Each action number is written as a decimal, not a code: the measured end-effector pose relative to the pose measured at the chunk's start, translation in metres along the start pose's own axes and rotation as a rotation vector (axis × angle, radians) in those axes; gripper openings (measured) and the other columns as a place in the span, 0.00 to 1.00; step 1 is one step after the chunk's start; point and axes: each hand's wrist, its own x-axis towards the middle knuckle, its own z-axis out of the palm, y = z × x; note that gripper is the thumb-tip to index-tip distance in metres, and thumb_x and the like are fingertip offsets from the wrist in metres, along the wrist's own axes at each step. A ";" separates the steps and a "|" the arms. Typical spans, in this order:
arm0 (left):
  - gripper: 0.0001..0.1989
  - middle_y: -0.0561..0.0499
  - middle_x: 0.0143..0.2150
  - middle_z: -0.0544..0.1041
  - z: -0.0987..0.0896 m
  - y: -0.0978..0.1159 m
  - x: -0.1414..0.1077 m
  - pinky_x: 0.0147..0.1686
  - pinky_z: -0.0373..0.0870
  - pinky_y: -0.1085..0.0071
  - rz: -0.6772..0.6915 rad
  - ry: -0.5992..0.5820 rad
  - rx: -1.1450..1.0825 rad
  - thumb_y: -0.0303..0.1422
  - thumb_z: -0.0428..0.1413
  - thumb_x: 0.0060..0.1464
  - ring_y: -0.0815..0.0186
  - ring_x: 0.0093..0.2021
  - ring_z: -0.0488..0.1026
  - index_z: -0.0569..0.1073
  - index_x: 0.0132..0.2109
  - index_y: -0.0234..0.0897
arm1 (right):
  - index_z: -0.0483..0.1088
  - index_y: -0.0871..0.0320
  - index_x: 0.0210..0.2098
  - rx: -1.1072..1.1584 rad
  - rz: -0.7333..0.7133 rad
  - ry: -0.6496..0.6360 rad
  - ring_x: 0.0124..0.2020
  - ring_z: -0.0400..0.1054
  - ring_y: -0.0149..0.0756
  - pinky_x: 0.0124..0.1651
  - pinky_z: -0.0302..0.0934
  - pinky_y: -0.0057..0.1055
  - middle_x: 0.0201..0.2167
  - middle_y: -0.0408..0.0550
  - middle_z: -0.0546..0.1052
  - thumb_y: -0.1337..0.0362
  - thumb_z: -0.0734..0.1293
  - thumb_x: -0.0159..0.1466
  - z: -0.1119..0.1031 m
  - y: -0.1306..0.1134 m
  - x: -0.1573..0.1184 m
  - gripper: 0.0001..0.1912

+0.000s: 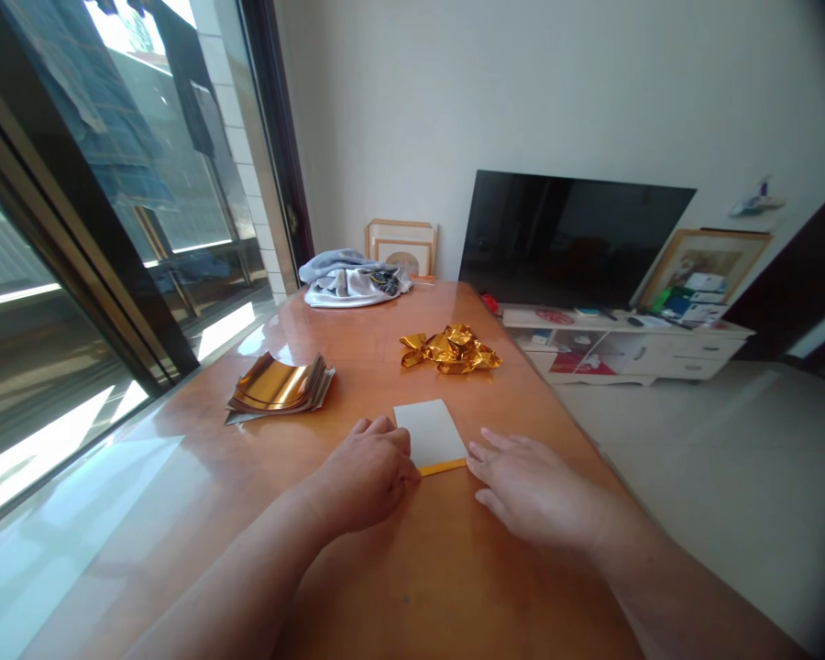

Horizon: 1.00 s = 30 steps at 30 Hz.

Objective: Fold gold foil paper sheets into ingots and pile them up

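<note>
A sheet of foil paper (430, 431) lies on the table with its white side up. Along its near edge runs a narrow folded strip (444, 467) in gold. My left hand (375, 467) is closed, its fingers curled and pressed at the sheet's left edge and the strip's left end; its fingertips are partly hidden. At the opposite end of the strip, my right hand (522, 481) lies low with fingers stretched and apart, the fingertips touching the sheet's right corner.
A stack of gold foil sheets (279, 385) sits at the left. Beyond the sheet lie crumpled or folded gold foil pieces (454, 348). Bunched cloth (354, 280) rests at the wooden table's (385, 587) far end. A television (570, 238) stands on a white cabinet (632, 353).
</note>
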 end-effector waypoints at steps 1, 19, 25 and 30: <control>0.13 0.47 0.35 0.73 0.001 0.001 0.001 0.44 0.59 0.62 -0.002 0.002 0.008 0.26 0.52 0.55 0.58 0.42 0.65 0.79 0.29 0.42 | 0.76 0.60 0.54 -0.007 0.018 0.019 0.65 0.60 0.57 0.64 0.56 0.50 0.60 0.61 0.73 0.57 0.61 0.67 0.000 0.001 0.001 0.21; 0.11 0.48 0.34 0.75 0.009 -0.001 0.010 0.41 0.59 0.62 -0.020 0.008 0.020 0.27 0.52 0.54 0.58 0.42 0.67 0.79 0.32 0.41 | 0.75 0.58 0.41 -0.036 -0.161 0.209 0.41 0.65 0.46 0.44 0.56 0.41 0.38 0.53 0.75 0.65 0.60 0.69 0.015 -0.027 0.010 0.12; 0.10 0.47 0.35 0.75 0.009 -0.001 0.009 0.41 0.59 0.62 -0.017 0.012 0.013 0.27 0.52 0.53 0.58 0.42 0.67 0.79 0.32 0.41 | 0.77 0.57 0.40 -0.069 -0.085 0.160 0.42 0.65 0.49 0.44 0.55 0.43 0.38 0.55 0.76 0.61 0.60 0.68 0.005 -0.016 0.005 0.14; 0.10 0.48 0.34 0.75 0.010 -0.003 0.010 0.41 0.60 0.63 0.000 0.019 0.005 0.26 0.52 0.53 0.58 0.42 0.67 0.78 0.32 0.41 | 0.79 0.55 0.39 -0.069 -0.040 0.093 0.42 0.66 0.49 0.44 0.55 0.42 0.39 0.56 0.77 0.60 0.59 0.68 -0.002 -0.006 0.003 0.16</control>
